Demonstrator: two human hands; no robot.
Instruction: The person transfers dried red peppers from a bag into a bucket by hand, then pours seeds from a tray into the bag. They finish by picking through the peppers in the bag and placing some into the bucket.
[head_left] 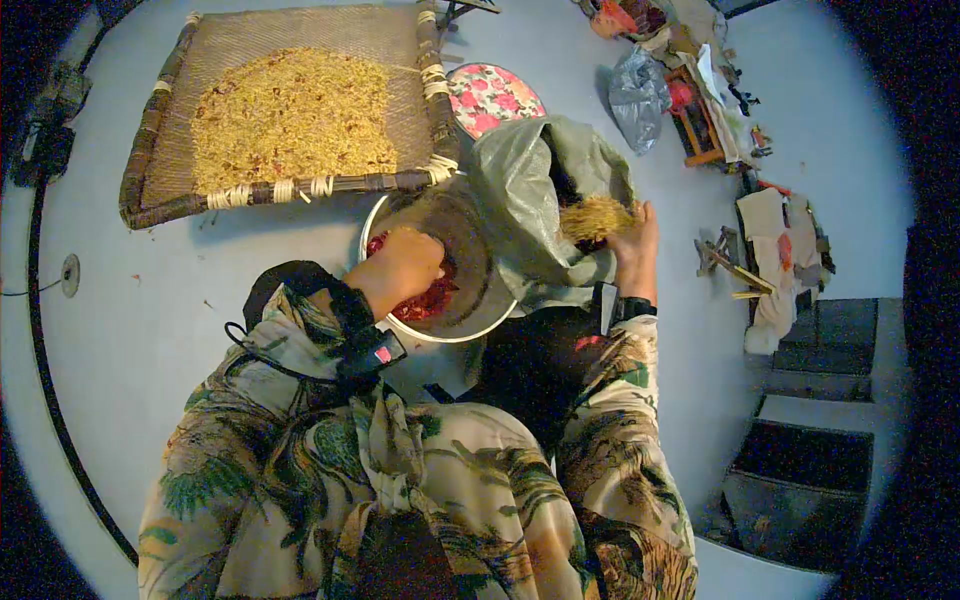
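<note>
My left hand (pixel 408 268) reaches down into a round, pale-rimmed bucket (pixel 430 339). Its fingers are curled into dark red dried pieces (pixel 428 303) at the bottom, and what they hold is hidden. To the right, a grey-green woven sack (pixel 515 190) leans over the bucket's edge with its mouth open. My right hand (pixel 635 245) grips the right side of the sack's mouth, its fingers partly hidden. Against that hand, in the opening, lies a clump of yellow dried material (pixel 595 220).
A square woven tray with a wooden frame (pixel 285 189), spread with yellow dried material (pixel 295 120), sits at upper left. Behind the bucket is a round floral-patterned seat (pixel 492 98). A grey plastic bag (pixel 638 98) and dark steps (pixel 800 465) are on the right.
</note>
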